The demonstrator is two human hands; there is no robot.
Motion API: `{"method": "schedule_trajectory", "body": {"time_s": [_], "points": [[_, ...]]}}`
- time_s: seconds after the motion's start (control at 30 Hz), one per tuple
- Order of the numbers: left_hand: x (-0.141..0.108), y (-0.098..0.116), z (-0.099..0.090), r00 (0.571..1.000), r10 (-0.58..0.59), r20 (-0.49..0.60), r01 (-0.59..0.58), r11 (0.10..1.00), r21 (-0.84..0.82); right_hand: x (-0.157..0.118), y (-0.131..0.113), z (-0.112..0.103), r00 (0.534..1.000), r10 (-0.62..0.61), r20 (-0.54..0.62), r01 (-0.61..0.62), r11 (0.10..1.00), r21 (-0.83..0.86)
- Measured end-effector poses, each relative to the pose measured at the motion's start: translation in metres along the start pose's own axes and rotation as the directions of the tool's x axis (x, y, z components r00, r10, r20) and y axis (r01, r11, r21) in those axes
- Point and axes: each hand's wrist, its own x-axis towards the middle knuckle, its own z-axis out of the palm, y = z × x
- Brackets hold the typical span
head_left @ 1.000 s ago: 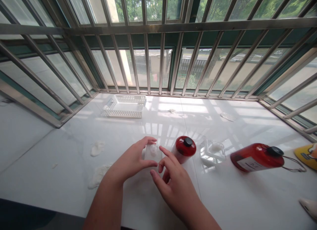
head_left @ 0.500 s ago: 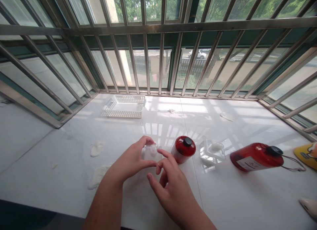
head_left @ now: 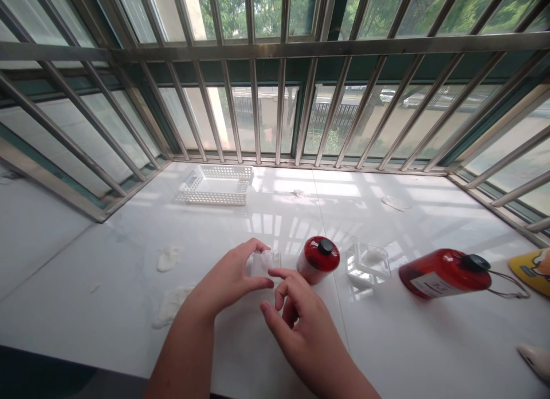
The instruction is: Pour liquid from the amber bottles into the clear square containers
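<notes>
A small clear container (head_left: 260, 265) with whitish, translucent stuff on top stands on the white surface. My left hand (head_left: 234, 276) is wrapped round its left side, thumb in front and fingers behind. At the container's front right is my right hand (head_left: 301, 313), its index finger stretched towards the container and its thumb apart; nothing shows between them. Whether that fingertip touches the container is unclear. A red bottle with a black cap (head_left: 318, 260) stands just right of the container. Farther right sits a clear box (head_left: 367, 266) with a white lump in it.
A white perforated basket (head_left: 217, 185) is at the back left. On the right lie a larger red bottle (head_left: 444, 274) and a yellow object (head_left: 533, 270). White smears (head_left: 169, 258) mark the tabletop (head_left: 107, 319). Metal bars (head_left: 296, 47) rise behind.
My right index fingertip has moved down and slightly left, from the top of the container to its front right. My left hand has barely moved.
</notes>
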Motion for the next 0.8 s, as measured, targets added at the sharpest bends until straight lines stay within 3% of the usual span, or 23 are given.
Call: {"method": "schedule_trajectory", "body": {"time_s": [0.17,0.63,0.7,0.8], "points": [[0.001,-0.003,0.001,1.000,0.028,-0.013,-0.028,1.000,-0.006,-0.004,0.002,0.012,0.996,-0.051,-0.067,0.048,0.997,-0.055],[0.003,-0.002,-0.001,0.992,0.121,-0.022,-0.121,0.993,-0.015,-0.007,0.002,0.022,0.999,-0.049,-0.005,0.048,0.992,-0.120],[0.003,-0.002,-0.001,0.992,0.123,-0.023,-0.123,0.992,-0.016,-0.007,-0.001,0.020,0.995,-0.087,-0.047,0.079,0.985,-0.156],[0.004,-0.002,0.000,0.993,0.113,-0.029,-0.113,0.994,-0.011,-0.011,-0.019,0.008,0.965,-0.169,-0.202,0.128,0.971,-0.203]]}}
